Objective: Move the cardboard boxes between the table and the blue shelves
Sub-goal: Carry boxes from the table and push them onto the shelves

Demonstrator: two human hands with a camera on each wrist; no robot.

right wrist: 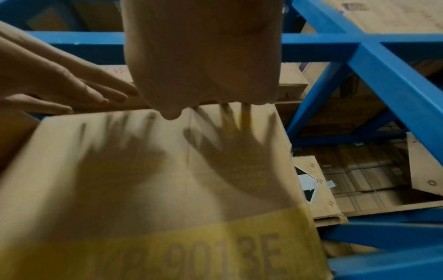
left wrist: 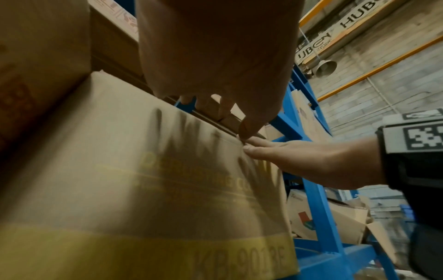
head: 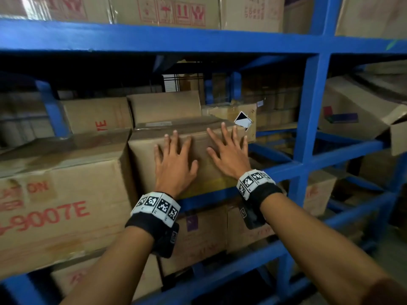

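Your left hand (head: 174, 159) and right hand (head: 229, 151) lie flat, fingers spread, gripping nothing, on the yellow-banded box (head: 145, 155), likely seating it on the blue shelf (head: 275, 170).

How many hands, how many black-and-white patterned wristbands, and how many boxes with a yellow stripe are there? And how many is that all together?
Hands: 2, the left hand and the right hand, both with fingers spread
Patterned wristbands: 2, the left wristband and the right wristband
Boxes with a yellow stripe: 1, the yellow-striped box in front of both hands
Total: 5
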